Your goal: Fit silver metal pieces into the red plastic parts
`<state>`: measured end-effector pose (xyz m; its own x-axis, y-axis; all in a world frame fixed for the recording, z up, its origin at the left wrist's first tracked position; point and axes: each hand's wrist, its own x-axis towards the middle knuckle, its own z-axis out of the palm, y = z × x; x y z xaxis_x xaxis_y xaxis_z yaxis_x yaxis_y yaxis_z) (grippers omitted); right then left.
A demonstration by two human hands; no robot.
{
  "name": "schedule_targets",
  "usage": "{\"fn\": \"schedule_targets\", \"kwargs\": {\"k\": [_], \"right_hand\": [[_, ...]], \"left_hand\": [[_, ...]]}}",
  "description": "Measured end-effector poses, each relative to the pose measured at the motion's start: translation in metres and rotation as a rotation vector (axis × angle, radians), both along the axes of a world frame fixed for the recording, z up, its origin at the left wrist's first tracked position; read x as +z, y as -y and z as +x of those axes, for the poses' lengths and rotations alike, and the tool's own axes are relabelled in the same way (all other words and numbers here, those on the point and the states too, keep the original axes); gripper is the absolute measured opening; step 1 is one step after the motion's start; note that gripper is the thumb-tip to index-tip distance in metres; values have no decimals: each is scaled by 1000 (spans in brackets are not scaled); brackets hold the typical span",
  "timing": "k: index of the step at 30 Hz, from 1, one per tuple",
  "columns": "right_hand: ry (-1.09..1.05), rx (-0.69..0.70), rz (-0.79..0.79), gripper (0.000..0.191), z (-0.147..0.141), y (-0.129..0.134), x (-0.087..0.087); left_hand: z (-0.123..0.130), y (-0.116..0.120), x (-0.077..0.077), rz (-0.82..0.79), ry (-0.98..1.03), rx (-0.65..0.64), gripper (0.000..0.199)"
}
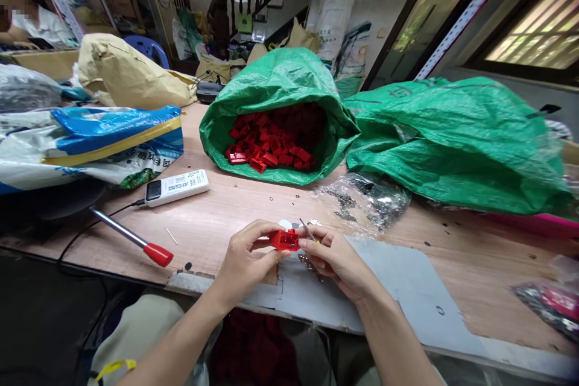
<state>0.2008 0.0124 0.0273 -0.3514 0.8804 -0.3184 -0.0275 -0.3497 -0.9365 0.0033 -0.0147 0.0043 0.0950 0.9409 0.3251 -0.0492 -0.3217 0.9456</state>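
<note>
A small red plastic housing (286, 240), open on one side with small dark parts inside, is pinched between the fingers and thumb of my left hand (248, 253). My right hand (328, 253) meets it from the other side. Its fingers are closed on a pair of tweezers (309, 229), whose thin dark end points up and away. Just below the right fingers, a few small metal pieces (311, 266) lie on the grey board (398, 277). Behind the hands stands an open green woven sack (280, 81) with many red plastic housings (266, 145) in its mouth.
A second green sack (452, 139) and a clear bag of dark metal parts (366, 199) lie to the right. At left are a white handheld device (177, 187) with a cable, a red-handled lever (158, 254) and a blue-white bag (117, 132). Another person (40, 24) sits far left.
</note>
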Motion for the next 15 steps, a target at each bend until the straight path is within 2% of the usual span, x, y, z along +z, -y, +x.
{"fn": "schedule_targets", "kwargs": {"k": [10,15], "right_hand": [[-30,4,31,46,-3,1,2],[27,-2,69,47,-7,4,1]], "left_hand": [[1,-1,-4,-26,42,-7,26],[0,2,-3,38,-43,13,23]]}}
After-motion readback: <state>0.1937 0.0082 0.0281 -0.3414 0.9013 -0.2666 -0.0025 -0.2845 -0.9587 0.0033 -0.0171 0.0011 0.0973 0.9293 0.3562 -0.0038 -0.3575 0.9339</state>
